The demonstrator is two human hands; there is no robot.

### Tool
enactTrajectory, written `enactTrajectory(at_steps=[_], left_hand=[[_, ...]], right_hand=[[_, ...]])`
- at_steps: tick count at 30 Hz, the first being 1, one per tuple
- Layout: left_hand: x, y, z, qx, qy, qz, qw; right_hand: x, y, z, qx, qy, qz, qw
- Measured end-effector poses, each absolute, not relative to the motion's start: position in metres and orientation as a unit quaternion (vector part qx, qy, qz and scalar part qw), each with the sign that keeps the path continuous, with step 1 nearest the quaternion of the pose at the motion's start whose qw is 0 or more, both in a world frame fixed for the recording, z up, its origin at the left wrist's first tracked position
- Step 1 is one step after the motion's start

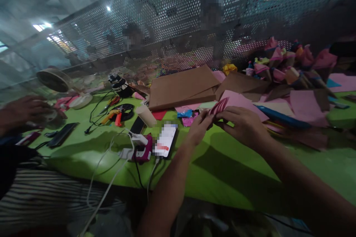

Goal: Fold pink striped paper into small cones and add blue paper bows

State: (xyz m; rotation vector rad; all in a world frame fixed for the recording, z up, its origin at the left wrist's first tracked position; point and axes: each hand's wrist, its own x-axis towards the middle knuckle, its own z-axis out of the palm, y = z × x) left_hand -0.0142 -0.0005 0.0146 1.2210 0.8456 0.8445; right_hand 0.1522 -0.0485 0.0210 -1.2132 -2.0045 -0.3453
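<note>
Pleated pink paper (pixel 220 106): gathered in narrow folds; held between both hands above the green table (pixel 214 185).
Left hand (pixel 199 127): closed in a pinch; the lower left of the folds is gripped.
Right hand (pixel 241 122): fingers curled; the folds' right side is held at the fingertips.
Pink wrappers, small: blue packet (pixel 185 114) and magenta packet (pixel 189 121), laid just beside the left hand.
Brown cardboard (pixel 180 86): laid flat behind the hands.
Phone (pixel 166 140): screen lit, cable attached; placed left of the left hand.
Magenta power block (pixel 144 150): fitted with white chargers (pixel 139 139).
Co-worker's hand (pixel 27 111): seen blurred, far left.
</note>
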Motion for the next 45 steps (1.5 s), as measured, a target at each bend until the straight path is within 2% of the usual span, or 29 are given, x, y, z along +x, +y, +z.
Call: enactTrajectory(at_steps=[3, 9, 20, 27, 45], left_hand=[[-0.014, 0.000, 0.016, 0.524, 0.389, 0.371, 0.660], [-0.013, 0.004, 0.010, 0.529, 0.379, 0.383, 0.656], [-0.015, 0.004, 0.009, 0.574, 0.338, 0.373, 0.645], [-0.015, 0.005, 0.006, 0.568, 0.345, 0.388, 0.639], [-0.016, 0.006, 0.002, 0.575, 0.343, 0.397, 0.628]], right_hand=[[0.150, -0.050, 0.024, -0.478, -0.781, -0.134, 0.378], [0.147, -0.051, 0.029, -0.477, -0.753, -0.121, 0.437], [0.147, -0.051, 0.027, -0.458, -0.768, -0.152, 0.421], [0.147, -0.050, 0.025, -0.490, -0.760, -0.108, 0.413], [0.144, -0.049, 0.021, -0.497, -0.744, -0.092, 0.437]])
